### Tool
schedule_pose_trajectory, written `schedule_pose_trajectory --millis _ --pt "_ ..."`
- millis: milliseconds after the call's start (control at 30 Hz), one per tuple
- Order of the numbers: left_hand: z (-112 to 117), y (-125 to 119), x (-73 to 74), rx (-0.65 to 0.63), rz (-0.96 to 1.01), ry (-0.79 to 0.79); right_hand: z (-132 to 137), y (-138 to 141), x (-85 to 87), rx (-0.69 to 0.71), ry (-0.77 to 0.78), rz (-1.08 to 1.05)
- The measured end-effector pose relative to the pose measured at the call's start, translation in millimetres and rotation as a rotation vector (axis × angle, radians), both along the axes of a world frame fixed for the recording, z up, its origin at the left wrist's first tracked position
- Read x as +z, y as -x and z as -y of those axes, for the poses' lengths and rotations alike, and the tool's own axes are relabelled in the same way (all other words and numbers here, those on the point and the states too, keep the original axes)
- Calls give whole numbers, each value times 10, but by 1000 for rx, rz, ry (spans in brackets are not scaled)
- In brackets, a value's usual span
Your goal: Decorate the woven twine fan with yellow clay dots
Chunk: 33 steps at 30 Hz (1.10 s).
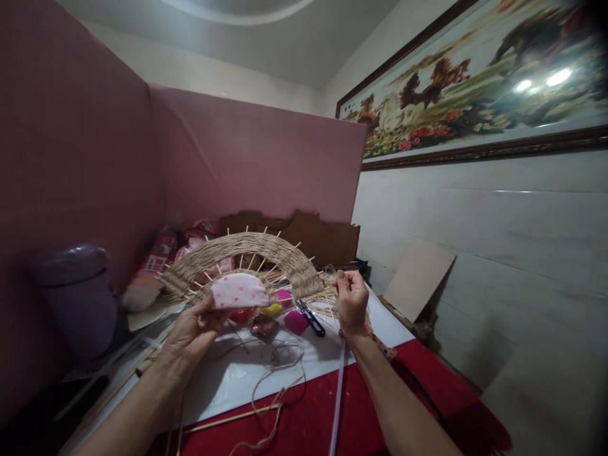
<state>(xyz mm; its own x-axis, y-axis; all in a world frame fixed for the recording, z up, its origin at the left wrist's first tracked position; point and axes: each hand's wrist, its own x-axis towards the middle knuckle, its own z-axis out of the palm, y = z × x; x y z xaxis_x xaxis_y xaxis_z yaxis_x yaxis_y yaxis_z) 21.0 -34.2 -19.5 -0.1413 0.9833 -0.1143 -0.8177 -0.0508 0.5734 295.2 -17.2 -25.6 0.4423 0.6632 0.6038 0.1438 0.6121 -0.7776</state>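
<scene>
Woven fan [247, 250]: you hold this half-round piece in the air above the bench [427, 380], in front of the pink partition [256, 158]. The partition is the largest item in view and closes off the left and far sides. The bench carries a red cloth, with a white sheet [228, 380] spread over its far part. The fan stands upright on its flat edge, arch uppermost. A band of pale straw is woven round thin wooden spokes, whose tips stick out past the rim.

Your left forearm rises from the lower left. Your left hand [192, 329] is turned palm up, with the thumb pressed on the pink dotted pad [239, 291] at the fan's centre. The fingers go behind the pad and their grip cannot be seen.

Your right forearm comes up from the lower right, with a beaded band [379, 342] on the wrist. Your right hand [350, 301] is curled at the fan's right end, thumb and fingers closed on loose straw strands [325, 294].

On the sheet below the fan lie loose twine [280, 361], dark-handled snips [311, 318] and some small bright-coloured pieces, too blurred to name.
</scene>
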Motion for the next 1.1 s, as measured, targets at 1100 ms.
schedule_pose_trajectory --millis 1100 --pt "95 -159 -158 -39 -102 -31 80 177 -258 -133 -114 540"
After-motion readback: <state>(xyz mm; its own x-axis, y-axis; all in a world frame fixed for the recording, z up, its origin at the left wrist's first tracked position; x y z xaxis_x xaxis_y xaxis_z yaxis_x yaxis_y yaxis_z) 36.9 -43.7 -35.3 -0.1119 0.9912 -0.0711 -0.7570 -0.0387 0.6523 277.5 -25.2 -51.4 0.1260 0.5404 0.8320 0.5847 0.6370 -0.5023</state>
